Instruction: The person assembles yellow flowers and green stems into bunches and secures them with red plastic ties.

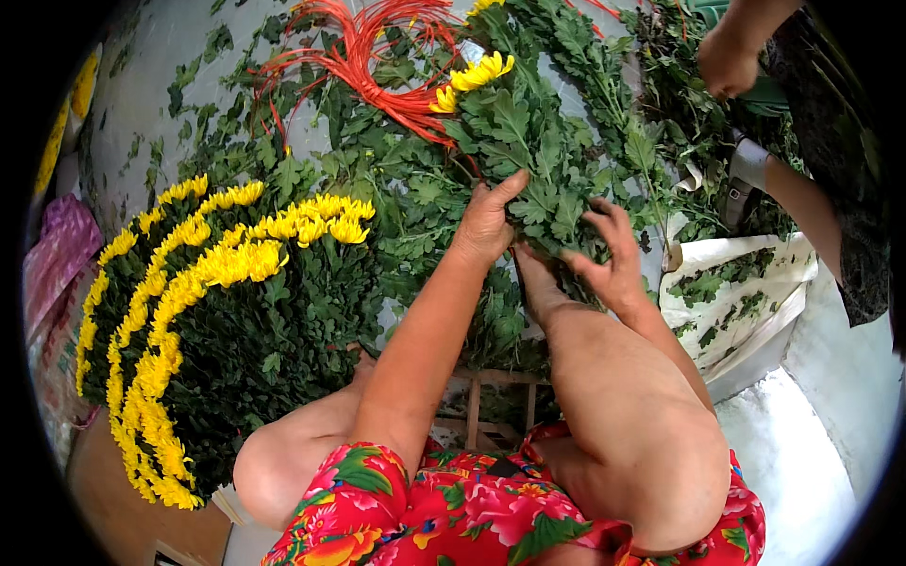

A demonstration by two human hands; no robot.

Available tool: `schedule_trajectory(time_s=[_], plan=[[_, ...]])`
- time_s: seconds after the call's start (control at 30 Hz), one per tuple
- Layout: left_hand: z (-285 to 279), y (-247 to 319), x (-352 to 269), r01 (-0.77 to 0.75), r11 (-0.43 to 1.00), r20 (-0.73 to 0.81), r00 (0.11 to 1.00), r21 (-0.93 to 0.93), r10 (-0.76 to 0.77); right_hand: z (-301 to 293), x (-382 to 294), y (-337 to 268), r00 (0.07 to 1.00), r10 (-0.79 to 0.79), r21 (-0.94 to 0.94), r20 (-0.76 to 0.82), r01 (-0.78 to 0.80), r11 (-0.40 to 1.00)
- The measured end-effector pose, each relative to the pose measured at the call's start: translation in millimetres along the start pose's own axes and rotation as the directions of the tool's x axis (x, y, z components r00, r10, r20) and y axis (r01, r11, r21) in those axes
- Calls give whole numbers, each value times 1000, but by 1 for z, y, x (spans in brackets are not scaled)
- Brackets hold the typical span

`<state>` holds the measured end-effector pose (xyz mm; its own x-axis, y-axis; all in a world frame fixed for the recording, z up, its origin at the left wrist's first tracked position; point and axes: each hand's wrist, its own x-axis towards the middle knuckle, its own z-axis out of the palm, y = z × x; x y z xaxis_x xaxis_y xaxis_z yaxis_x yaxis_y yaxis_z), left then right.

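Note:
My left hand point(488, 221) is closed around the leafy stems of a bunch of yellow chrysanthemums point(520, 138). Its yellow heads point(483, 72) point away from me, and the lower stem ends are partly hidden. My right hand point(609, 258) is beside the bunch, fingers apart and slightly curled, with nothing visible in its grasp. Whether its fingertips touch the leaves I cannot tell. Just beyond my left hand, a hank of red plastic tying strings point(371, 88) lies looped over the leaves, running up to the bunch.
Stacked chrysanthemum bunches point(269, 318) fill the left side. Loose leaves litter the grey floor point(152, 64). A wooden slatted frame point(473, 410) lies between my legs. At right are a white sheet point(764, 283) and another person's hand point(729, 64) and sandalled foot point(747, 170).

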<state>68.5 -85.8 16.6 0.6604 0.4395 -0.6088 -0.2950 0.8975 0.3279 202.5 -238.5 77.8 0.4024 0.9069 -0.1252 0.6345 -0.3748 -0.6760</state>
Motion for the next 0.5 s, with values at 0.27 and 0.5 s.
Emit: schedule_trajectory(time_s=[0.27, 0.5], plan=[[-6, 6, 0, -44, 999, 2, 999, -8, 44, 18, 31, 14, 970, 242, 467, -10, -210, 859], [-14, -6, 2, -46, 995, -15, 999, -88, 45, 26, 29, -3, 995, 45, 191, -94, -27, 981]])
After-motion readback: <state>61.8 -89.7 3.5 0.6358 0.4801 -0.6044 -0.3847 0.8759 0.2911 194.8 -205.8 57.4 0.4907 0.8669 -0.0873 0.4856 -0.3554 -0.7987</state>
